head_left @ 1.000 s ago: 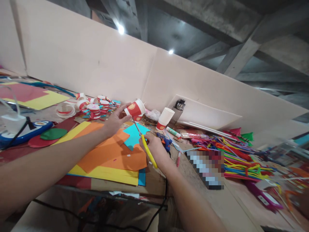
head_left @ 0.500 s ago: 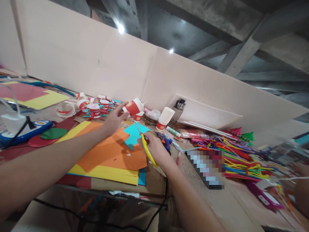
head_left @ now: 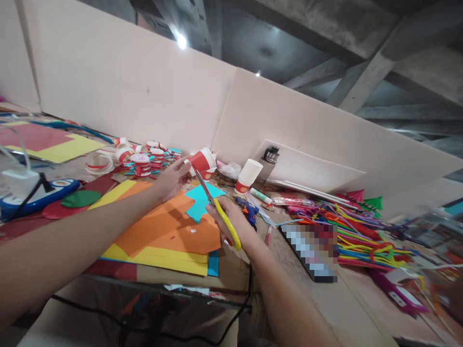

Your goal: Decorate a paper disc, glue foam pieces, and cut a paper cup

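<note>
My left hand [head_left: 176,178] is closed on the base end of a red and white paper cup [head_left: 202,160], which lies tilted on its side in the air. In my right hand [head_left: 233,219] are scissors with yellow handles [head_left: 227,223], their blades pointing up and left. The blade tips touch or overlap the cup's red wall near its base; whether they cut into it I cannot tell. Below the blades lies a piece of turquoise paper [head_left: 200,200] on orange sheets [head_left: 155,221].
Several cut cups with turquoise strips [head_left: 141,166] stand at the left back. Stacked paper cups [head_left: 248,177], a dark bottle [head_left: 266,166] and a glue stick [head_left: 260,196] stand or lie right of centre. Colourful pipe cleaners [head_left: 365,241] spread at the right. A power strip [head_left: 39,195] sits far left.
The cup has turned in my left hand, so its round gold mark no longer shows. The scissors have shifted slightly, and their blades now reach higher against the cup.
</note>
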`<state>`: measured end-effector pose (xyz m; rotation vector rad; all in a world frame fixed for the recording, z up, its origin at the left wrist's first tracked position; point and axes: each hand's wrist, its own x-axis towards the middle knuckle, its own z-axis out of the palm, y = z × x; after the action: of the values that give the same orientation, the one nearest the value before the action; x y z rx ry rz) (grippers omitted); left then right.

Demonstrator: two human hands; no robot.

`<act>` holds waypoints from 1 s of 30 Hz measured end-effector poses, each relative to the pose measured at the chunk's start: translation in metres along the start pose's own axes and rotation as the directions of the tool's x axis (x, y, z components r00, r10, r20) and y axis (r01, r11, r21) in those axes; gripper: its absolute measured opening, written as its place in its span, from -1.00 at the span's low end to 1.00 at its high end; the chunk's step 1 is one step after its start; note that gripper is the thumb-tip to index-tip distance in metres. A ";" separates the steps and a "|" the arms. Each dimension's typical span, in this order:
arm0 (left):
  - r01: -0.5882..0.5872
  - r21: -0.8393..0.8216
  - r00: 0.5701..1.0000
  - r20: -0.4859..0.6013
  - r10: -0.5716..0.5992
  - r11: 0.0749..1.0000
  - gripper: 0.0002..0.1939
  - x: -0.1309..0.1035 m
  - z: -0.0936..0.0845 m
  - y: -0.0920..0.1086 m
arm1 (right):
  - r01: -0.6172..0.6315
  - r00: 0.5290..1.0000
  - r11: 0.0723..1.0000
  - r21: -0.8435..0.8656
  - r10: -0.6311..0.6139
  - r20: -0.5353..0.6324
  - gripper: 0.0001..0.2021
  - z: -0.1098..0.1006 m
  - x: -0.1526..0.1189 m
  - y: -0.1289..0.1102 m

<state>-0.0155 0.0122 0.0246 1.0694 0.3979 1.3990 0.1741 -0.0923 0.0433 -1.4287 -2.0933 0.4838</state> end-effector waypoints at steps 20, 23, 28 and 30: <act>0.142 0.038 0.984 0.098 -0.145 0.989 -0.73 -0.001 0.000 0.008 | 0.058 0.982 0.998 -0.035 -0.063 -0.178 -0.70 0.019 0.005 0.009; 0.153 0.014 0.982 0.107 -0.154 0.988 -0.74 0.001 -0.002 0.007 | 0.057 0.978 0.998 -0.009 -0.058 -0.198 -0.70 0.023 0.006 0.010; 0.186 -0.033 0.976 0.125 -0.180 0.982 -0.76 0.003 -0.004 0.006 | 0.063 0.977 0.998 -0.008 -0.063 -0.204 -0.70 0.025 0.006 0.010; 0.196 -0.047 0.973 0.132 -0.188 0.980 -0.77 0.003 -0.004 0.007 | 0.070 0.976 0.997 -0.019 -0.072 -0.206 -0.70 0.025 0.007 0.010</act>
<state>-0.0222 0.0151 0.0293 1.0363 0.3549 1.1582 0.1642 -0.0818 0.0197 -1.3444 -1.9750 0.2816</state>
